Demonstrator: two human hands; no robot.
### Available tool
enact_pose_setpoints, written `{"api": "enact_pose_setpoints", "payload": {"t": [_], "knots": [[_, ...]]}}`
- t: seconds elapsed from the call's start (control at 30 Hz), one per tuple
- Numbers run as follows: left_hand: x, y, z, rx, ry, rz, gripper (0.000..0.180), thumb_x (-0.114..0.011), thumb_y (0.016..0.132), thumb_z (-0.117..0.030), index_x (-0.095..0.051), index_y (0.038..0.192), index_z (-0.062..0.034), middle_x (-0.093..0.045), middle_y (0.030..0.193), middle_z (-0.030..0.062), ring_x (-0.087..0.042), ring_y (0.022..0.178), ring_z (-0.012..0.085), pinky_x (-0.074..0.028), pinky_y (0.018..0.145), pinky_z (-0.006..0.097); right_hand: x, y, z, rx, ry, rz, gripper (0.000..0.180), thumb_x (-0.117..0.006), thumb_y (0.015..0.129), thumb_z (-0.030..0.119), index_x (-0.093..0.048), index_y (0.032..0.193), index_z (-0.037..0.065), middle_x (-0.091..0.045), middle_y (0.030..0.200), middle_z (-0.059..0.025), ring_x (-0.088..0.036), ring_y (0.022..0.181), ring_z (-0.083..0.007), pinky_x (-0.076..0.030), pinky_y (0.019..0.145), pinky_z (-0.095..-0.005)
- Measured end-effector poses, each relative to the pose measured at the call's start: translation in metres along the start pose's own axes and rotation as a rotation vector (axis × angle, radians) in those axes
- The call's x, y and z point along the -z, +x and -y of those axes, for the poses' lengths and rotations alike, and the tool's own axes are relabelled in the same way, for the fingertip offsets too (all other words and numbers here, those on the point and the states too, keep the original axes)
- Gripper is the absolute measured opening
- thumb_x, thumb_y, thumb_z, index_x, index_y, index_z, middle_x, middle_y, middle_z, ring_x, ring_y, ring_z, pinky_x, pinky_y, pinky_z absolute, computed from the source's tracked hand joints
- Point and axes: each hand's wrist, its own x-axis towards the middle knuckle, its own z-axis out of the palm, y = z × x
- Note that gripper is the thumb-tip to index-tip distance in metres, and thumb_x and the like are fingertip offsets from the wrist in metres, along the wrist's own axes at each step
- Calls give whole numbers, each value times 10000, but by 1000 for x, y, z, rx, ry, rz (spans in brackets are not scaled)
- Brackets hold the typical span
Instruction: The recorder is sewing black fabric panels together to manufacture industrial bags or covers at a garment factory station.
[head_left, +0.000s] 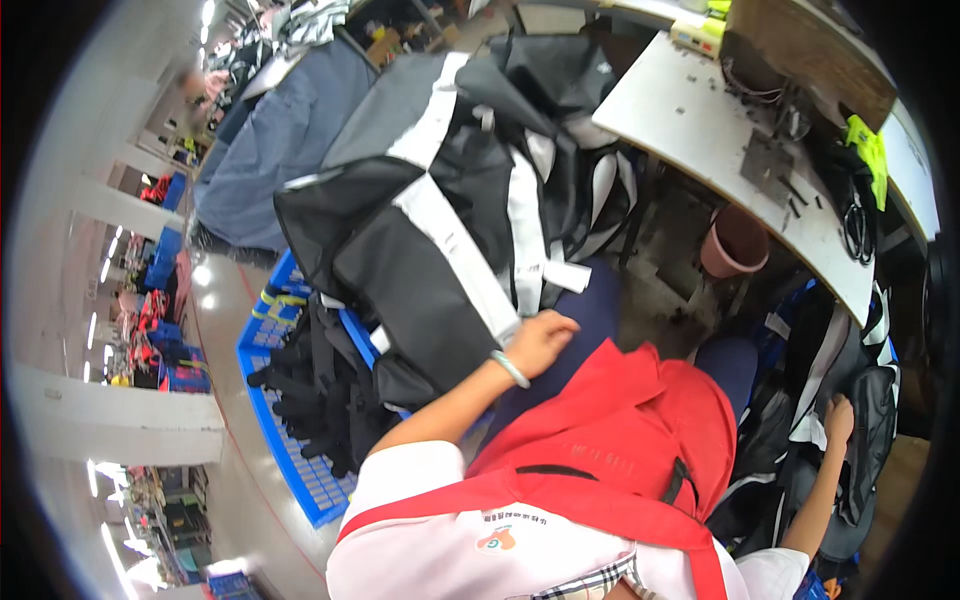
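Note:
A large pile of black bag-like pieces with white bands (420,240) lies at my left, spilling over a blue crate. My left hand (541,342), with a pale bangle at the wrist, is curled at the pile's near edge, beside the lower end of a white band. What its fingers hold, if anything, is hidden. Far to my right, my right hand (839,418) is closed on a black bag (868,435) among more black pieces with white bands. Its fingertips are small and partly hidden in this view. A red apron (610,430) covers my lap.
A blue crate (290,470) holding black straps stands on the floor at left. A pale worktable (700,120) curves along the right, carrying scissors (857,230) and small dark parts. Below it stands a pink bin (735,243). Grey-blue cloth (290,150) covers a heap behind the pile.

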Motion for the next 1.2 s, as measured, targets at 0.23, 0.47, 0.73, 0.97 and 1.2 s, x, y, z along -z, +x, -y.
{"api": "enact_pose_setpoints", "payload": {"t": [0.23, 0.47, 0.73, 0.97, 1.2], "knots": [[36, -149, 90, 523, 294, 10, 123, -619, 861, -98, -710, 875, -17, -692, 885, 152, -670, 849, 300, -519, 751, 350, 23, -65, 193, 309, 734, -125, 191, -554, 940, 107, -613, 1093, 11, -670, 965, -129, -646, 865, -230, -497, 797, -327], [-22, -155, 139, 1269, -944, -357, 666, -765, 823, -220, -453, 1384, -45, -511, 1387, 165, -588, 1149, 313, -512, 908, 475, 7, -93, 281, 386, 623, -330, 133, -518, 936, 80, -615, 1024, 55, -577, 894, -100, -585, 779, -244, -462, 717, -315], [-49, -174, 190, 1032, -1814, -882, 382, -731, 861, -212, -555, 1124, 3, -641, 1101, 152, -624, 980, 294, -530, 764, 382, -7, -87, 275, 386, 746, -391, 140, -522, 920, 54, -628, 1011, 63, -586, 881, -81, -591, 790, -223, -463, 740, -306], [12, -187, 55, 1066, -1853, -605, 185, -665, 907, -165, -579, 942, -5, -632, 844, 82, -525, 646, 140, -441, 586, 286, -15, -82, 265, 411, 694, -389, 139, -543, 903, 49, -628, 1014, 48, -586, 870, -83, -585, 784, -215, -463, 741, -304], [97, -165, -93, 704, -1174, -489, 220, -621, 915, -165, -602, 773, 2, -665, 817, 123, -471, 535, 92, -342, 462, 219, 89, -174, 450, 943, 1148, 485, 405, -693, 879, 171, -597, 1258, 68, -629, 944, -40, -570, 806, -118, -495, 766, -270]]}}
